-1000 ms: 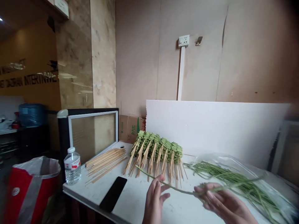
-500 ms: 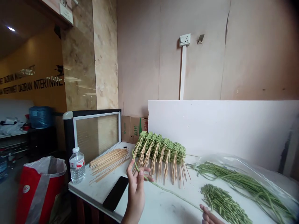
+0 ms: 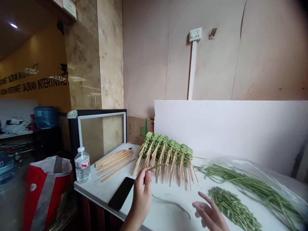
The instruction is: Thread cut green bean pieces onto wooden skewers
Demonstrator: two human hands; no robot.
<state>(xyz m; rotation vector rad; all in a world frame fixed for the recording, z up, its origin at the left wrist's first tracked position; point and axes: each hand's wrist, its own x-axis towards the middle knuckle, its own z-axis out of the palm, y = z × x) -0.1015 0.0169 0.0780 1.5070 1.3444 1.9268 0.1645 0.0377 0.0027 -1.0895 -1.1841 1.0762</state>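
Note:
My left hand (image 3: 143,189), at the lower middle, is closed with thumb and fingers pinching a long, thin green stem (image 3: 159,166) that looks like a garlic scape. One end of it points right above my fingers, while the rest droops below my hand and curves over the white table (image 3: 168,221). To the right, my right hand (image 3: 209,211) hovers open with its fingers apart and nothing in them. Beside it lies a heap of short cut green pieces (image 3: 234,207). Behind my hands are stacked skewers threaded with green pieces (image 3: 168,147), their bare sticks pointing toward me.
Bare bamboo skewers (image 3: 115,162) lie at the left behind a black phone (image 3: 121,193). A water bottle (image 3: 82,165) stands near the left table edge, by a low partition (image 3: 103,134). Long green stems (image 3: 252,186) rest in clear plastic at right. A red bag (image 3: 45,192) is on the floor.
My right hand has let go of the stem's far end and moved slightly left, fingers spreading. The stem, stretched between both hands before, now hangs slack from my left hand.

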